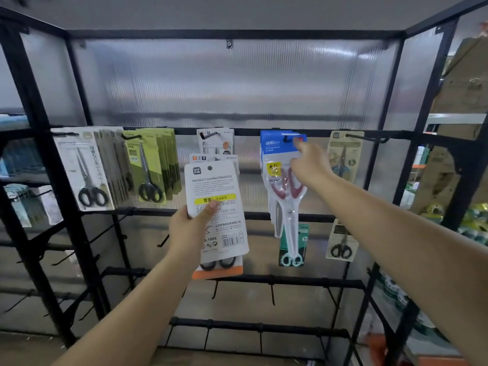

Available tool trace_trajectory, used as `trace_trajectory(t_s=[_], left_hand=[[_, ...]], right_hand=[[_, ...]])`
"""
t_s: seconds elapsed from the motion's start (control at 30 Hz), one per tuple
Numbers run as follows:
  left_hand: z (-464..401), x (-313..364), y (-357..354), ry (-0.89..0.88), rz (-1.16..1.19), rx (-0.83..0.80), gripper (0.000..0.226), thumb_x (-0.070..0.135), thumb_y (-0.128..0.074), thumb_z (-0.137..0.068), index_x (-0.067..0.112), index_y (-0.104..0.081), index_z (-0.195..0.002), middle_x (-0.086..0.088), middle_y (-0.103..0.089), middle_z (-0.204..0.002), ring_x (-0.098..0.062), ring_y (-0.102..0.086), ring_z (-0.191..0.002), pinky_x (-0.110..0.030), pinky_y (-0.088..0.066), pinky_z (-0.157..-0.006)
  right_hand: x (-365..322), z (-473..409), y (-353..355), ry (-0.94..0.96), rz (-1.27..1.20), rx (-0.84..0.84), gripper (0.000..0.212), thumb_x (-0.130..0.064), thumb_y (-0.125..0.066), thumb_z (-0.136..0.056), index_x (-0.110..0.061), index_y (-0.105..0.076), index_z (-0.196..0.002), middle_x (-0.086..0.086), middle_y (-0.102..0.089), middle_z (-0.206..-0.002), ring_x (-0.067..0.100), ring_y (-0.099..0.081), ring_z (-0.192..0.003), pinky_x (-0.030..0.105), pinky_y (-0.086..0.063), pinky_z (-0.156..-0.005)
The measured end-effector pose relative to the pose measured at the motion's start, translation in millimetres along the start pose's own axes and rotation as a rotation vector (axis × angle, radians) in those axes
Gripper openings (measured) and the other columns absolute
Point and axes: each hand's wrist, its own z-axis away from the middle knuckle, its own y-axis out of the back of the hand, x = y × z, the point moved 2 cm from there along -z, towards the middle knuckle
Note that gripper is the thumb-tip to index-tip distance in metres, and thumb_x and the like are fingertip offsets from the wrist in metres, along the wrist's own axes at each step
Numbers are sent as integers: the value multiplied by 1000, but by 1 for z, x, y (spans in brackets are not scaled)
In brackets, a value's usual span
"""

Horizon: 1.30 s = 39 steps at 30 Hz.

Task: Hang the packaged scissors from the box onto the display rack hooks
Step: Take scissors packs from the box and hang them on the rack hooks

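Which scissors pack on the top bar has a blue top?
The blue-topped pack with red-handled scissors, which the right hand is touching. The other hanging packs are white, green or tan.

Two bare forearms, no sleeves

A black metal display rack (237, 132) stands against a ribbed translucent back panel (232, 83). From hooks on its upper crossbar hang, from the left edge: white-carded black-handled scissors (84, 170), a thick row of green-carded scissors (151, 167), a white-and-orange pack (215, 142), blue-topped packs with red-handled scissors (284, 175), and a tan pack (343, 154) by the right post. The next bar down carries a teal pack (291, 247) and a small tan pack (342, 241). Bare hooks (272, 291) jut from the lower bars.
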Motion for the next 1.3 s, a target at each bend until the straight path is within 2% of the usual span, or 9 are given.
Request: trace_trajectory(t_s=[0.07,0.17,0.27,0.4,0.63,0.73,0.9,1.07,1.3], left_hand=[[1,1,-2,8,12,6,11,28,-71,-81,23,-64,-87,5,-70,-87,-22,-66,-85,-43,-52,-81],[4,2,-6,18,56,-8,10,26,-71,-81,23,-64,-86,5,-70,-85,-22,-66,-83,-42,-53,-78],[9,6,-13,3,107,-29,7,24,-71,-81,23,-65,-85,5,-71,-84,-17,-67,-78,-35,-52,-69],[14,11,-22,-24,120,-61,4,23,-69,-83,23,-65,-84,7,-71,-76,-12,-67,-69,-28,-51,-58],[19,2,-22,88,203,-41,24,39,-53,-92,17,-60,-88,-1,-68,-87,-19,-64,-84,-35,-50,-71],[14,-4,-17,167,228,-21,17,26,-57,-92,13,-61,-101,-11,-69,-99,-29,-64,-96,-48,-47,-93],[8,-1,-7,129,206,24,15,8,-54,-93,18,-63,-89,-7,-68,-96,-31,-63,-98,-50,-47,-94],[8,1,-6,34,180,-32,17,7,-52,-94,21,-62,-96,-5,-68,-98,-31,-64,-96,-48,-51,-85],[17,6,-21,15,324,-219,27,3,-47,-94,22,-62,-106,-5,-70,-99,-19,-69,-85,-31,-55,-63]], right_hand=[[-1,8,2,28,8,109,53,-2,-47,-87,-16,-44,-138,9,-36,-140,23,-40,-120,36,-36,-102],[-5,33,0,128,-197,278,33,-1,-50,-89,-12,-58,-119,2,-46,-123,10,-41,-112,21,-35,-97],[-8,58,-15,49,-506,-127,13,-21,-55,-92,-16,-60,-104,1,-62,-99,11,-58,-84,17,-47,-70],[-12,83,-39,-35,-499,-475,21,-32,-68,-80,-18,-61,-94,-1,-70,-94,12,-67,-81,25,-54,-70],[-6,92,-45,-217,-714,-316,17,-1,-66,-82,-4,-70,-99,11,-70,-103,24,-67,-95,36,-53,-85],[-4,91,-44,-238,-757,-256,14,-2,-63,-85,-13,-70,-89,9,-71,-102,23,-67,-93,35,-54,-82],[-8,85,-33,-166,-876,-59,23,-3,-60,-87,-24,-68,-83,-1,-72,-91,17,-68,-87,33,-55,-77],[-19,89,-32,-29,-827,-27,24,-7,-58,-89,-20,-69,-105,-7,-70,-99,8,-66,-91,23,-54,-78],[-29,102,-55,95,-605,-425,38,-29,-52,-94,-33,-49,-132,-23,-39,-135,-5,-33,-127,15,-31,-105]])
